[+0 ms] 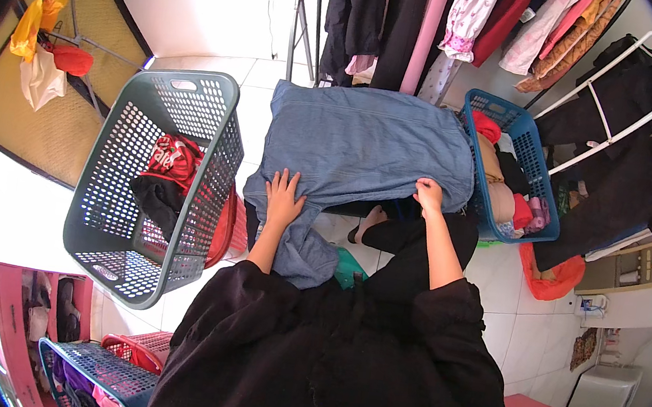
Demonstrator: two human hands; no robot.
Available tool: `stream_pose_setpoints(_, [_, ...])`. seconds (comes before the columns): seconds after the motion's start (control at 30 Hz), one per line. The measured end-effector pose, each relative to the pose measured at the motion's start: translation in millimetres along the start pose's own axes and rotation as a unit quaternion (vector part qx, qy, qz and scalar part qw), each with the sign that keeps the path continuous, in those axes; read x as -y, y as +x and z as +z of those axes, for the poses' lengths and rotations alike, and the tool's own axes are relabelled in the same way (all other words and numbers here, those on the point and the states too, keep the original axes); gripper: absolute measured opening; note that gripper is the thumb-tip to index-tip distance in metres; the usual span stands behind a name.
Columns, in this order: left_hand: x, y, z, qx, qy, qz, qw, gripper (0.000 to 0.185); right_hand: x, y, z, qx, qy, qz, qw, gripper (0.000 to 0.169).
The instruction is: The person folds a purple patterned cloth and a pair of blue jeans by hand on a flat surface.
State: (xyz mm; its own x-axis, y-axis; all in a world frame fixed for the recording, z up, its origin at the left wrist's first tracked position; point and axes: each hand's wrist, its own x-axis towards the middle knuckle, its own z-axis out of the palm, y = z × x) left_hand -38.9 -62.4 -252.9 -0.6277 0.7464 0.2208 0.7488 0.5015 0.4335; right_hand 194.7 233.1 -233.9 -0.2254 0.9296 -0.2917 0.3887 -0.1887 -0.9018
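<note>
A blue denim garment [363, 141] lies spread out before me, over a support that it mostly hides. One of its sleeves [305, 255] hangs down toward my lap at the left. My left hand [284, 199] rests flat on the cloth near that sleeve, fingers apart. At the near right edge, my right hand [428, 196] pinches the denim between thumb and fingers.
A dark green laundry basket [192, 236] with red and black clothes stands at the left. Close on the right is a blue basket [485, 212] of folded clothes. Garments [406, 26] hang ahead, and a white rack [599, 108] holds dark clothes at the right.
</note>
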Motion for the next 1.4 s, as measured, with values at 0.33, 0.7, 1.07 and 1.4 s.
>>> stream_pose_setpoints(0.33, [0.9,2.1,-1.7,0.013,0.001,-0.007,1.0,0.066,4.1,1.0,-15.0,0.084,-0.026,0.033,0.996,0.025])
stream_pose_setpoints(0.7, [1.2,5.6,-4.5,0.031,0.005,0.002,1.0,0.065,6.9,9.1,-40.3,-0.019,-0.447,-0.308,0.84,0.03])
stream_pose_setpoints(1.07, [0.6,10.3,-5.9,0.047,0.017,0.01,0.999,0.063,-0.2,31.5,-89.5,-0.017,-0.528,-0.228,0.818,0.048])
stream_pose_setpoints(1.4, [-80.6,-22.7,-6.2,0.08,0.241,0.185,0.95,0.073,16.7,55.6,-84.5,0.059,-0.582,-0.117,0.802,0.042])
